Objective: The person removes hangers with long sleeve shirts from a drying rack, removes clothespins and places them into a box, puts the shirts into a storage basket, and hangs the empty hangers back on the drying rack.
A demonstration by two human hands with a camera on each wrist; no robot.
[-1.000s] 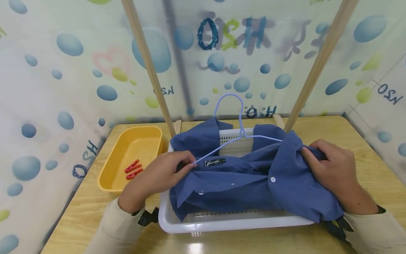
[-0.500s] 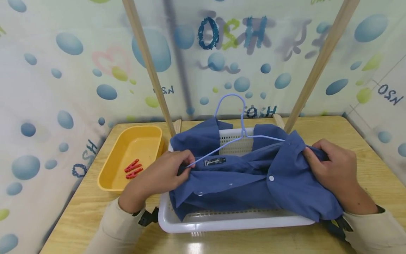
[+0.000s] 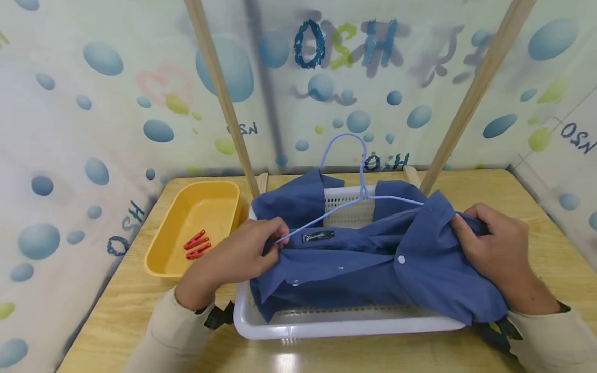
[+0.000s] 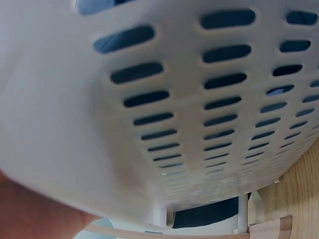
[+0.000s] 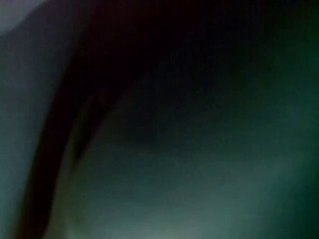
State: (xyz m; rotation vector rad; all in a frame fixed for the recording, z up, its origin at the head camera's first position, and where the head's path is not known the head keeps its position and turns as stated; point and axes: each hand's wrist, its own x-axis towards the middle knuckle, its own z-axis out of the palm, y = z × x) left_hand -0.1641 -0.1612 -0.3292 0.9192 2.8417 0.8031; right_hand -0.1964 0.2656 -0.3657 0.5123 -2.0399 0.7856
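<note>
A blue button-up shirt (image 3: 336, 269) with a dark collar label lies across a white slotted basket (image 3: 350, 330). Over its collar stands a light-blue hanger (image 3: 363, 181), hook upward. My left hand (image 3: 244, 251) pinches the hanger's left arm near its end, beside the shirt's left shoulder. On the other side, the hanger's right arm runs inside the shirt, and my right hand (image 3: 499, 248) grips the shirt's shoulder there. The hanger's right end is hidden by cloth. The left wrist view shows mostly the basket's wall (image 4: 194, 104); the right wrist view is dark and blurred.
A yellow tub (image 3: 160, 254) with red clothespins (image 3: 198, 251) sits left of the basket on the wooden table (image 3: 116, 305). Two wooden poles (image 3: 224, 98) rise behind the basket, one on each side. A patterned wall covering stands at the back.
The hanger has shifted slightly to the right, and its left arm now lies a little differently in my left fingers. My right hand has edged right with the shirt's shoulder.
</note>
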